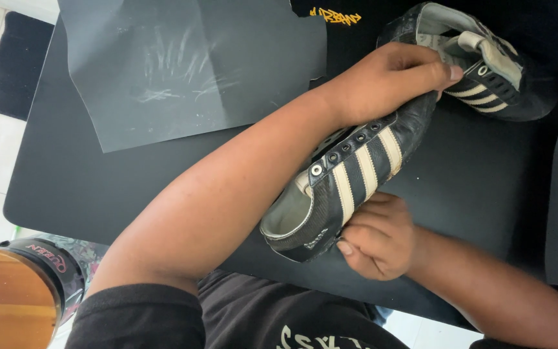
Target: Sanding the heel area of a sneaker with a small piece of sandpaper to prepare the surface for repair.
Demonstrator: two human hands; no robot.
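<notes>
A black striped shoe [350,178] is held tilted above the black bench [473,174], gripped at the toe by the left hand [382,81] and pinched at the heel by the right hand [379,236]. It could slip if the pinch loosens. No container is seen; the object at lower left is possibly a wooden board [8,297].

Worn black leather shoe [350,174] with three cream stripes, unlaced, tilted on its side above the black table; second matching shoe [485,64] lying at the far right corner.
</notes>
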